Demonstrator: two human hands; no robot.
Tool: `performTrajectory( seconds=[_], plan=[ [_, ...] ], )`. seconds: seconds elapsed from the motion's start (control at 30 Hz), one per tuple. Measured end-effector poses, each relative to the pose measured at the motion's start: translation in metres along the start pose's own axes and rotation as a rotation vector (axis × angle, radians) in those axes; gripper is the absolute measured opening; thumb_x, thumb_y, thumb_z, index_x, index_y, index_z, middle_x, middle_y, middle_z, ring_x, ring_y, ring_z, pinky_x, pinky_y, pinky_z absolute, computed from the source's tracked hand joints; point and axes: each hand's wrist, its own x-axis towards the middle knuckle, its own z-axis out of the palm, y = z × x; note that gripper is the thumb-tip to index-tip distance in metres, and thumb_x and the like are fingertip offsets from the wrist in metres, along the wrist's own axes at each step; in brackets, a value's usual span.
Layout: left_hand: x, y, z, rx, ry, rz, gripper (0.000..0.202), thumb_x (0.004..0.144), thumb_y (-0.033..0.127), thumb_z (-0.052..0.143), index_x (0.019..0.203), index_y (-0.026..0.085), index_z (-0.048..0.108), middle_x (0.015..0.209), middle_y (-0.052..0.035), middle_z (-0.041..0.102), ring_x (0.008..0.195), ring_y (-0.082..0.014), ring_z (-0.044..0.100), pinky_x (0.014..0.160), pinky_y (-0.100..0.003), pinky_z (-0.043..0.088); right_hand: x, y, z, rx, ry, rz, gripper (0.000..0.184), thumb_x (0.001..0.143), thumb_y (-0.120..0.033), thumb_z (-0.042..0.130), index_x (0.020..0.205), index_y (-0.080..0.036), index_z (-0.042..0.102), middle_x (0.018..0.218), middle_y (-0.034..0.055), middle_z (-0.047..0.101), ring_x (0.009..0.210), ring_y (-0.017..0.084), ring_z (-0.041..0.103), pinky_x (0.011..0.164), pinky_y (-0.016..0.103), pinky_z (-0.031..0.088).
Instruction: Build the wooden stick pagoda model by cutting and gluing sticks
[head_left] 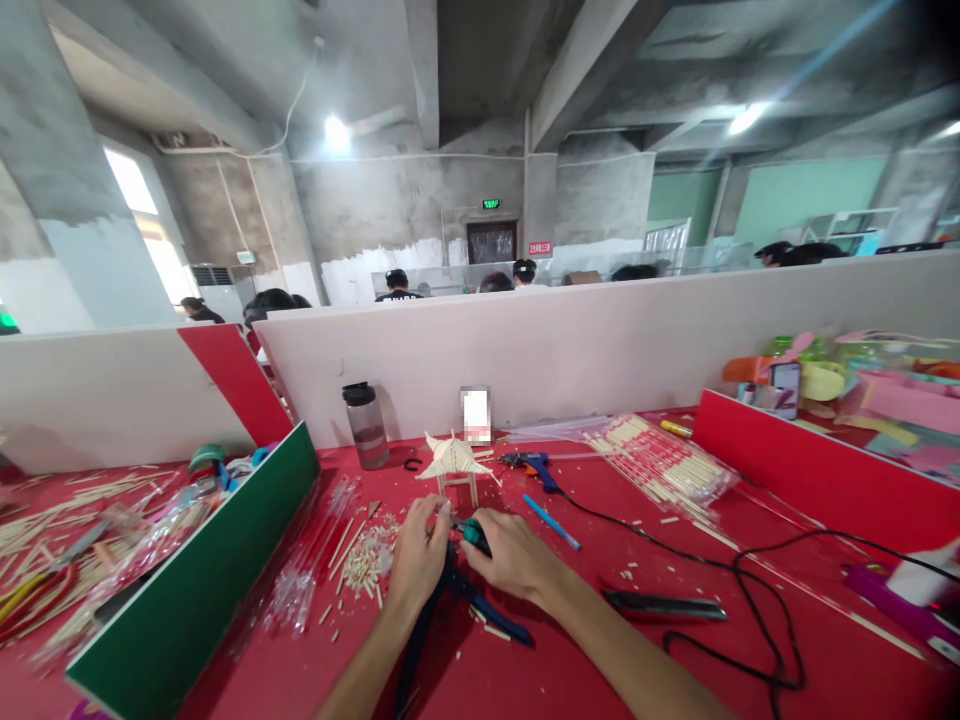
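My left hand (pixel 418 550) is closed in a pinch near the tip of a green-handled tool, and I cannot make out what its fingers hold. My right hand (pixel 514 550) is wrapped round that green-handled tool (pixel 474 535), whose working end is mostly hidden between the hands. Below them on the red table (pixel 555 680) lies a dark blue-handled hand tool (pixel 491 612), its jaws hidden. Just beyond my hands stands a small pavilion-like model (pixel 454 458) made of pale sticks. A heap of short cut stick pieces (pixel 366 562) lies left of my left hand.
A blue glue gun (pixel 538 468) with a black cable (pixel 637 535) lies to the right. Nearby are a blue stick (pixel 551 522), a black utility knife (pixel 664 604) and bundled sticks (pixel 660 462). A water bottle (pixel 365 428) stands at the back. Green (pixel 202 590) and red (pixel 825 465) dividers flank the space.
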Motion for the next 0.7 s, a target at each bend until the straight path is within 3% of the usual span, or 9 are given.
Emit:
performTrajectory(
  seconds=[0.1,0.3,0.7],
  plan=[
    [0.001,0.0,-0.001,-0.012,-0.004,0.002,0.027,0.099,0.037,0.044,0.091,0.02,0.064,0.089,-0.0046,0.064,0.087,-0.022,0.062,0.076,-0.031,0.048,-0.002,0.0,0.0,0.028,0.013,-0.006,0.023,0.098,-0.036,0.049,0.103,-0.017,0.06,0.102,0.0108,0.071,0.094,0.025,0.067,0.08,0.03,0.042],
    [0.001,0.004,-0.005,-0.031,-0.005,0.023,0.03,0.1,0.041,0.044,0.091,0.02,0.064,0.088,-0.0042,0.062,0.083,-0.0213,0.062,0.072,-0.031,0.048,-0.004,0.0,0.009,0.082,0.061,-0.034,0.034,0.102,-0.036,0.043,0.125,-0.016,0.057,0.119,0.0141,0.066,0.114,0.028,0.06,0.096,0.035,0.041],
    [0.001,0.004,-0.007,-0.034,0.002,0.027,0.027,0.1,0.04,0.044,0.092,0.021,0.062,0.089,-0.0043,0.064,0.086,-0.0216,0.063,0.075,-0.031,0.049,-0.004,0.001,0.005,0.049,0.073,0.038,0.042,0.101,-0.05,0.043,0.129,-0.022,0.057,0.112,0.012,0.071,0.104,0.029,0.067,0.085,0.034,0.044]
  ],
)
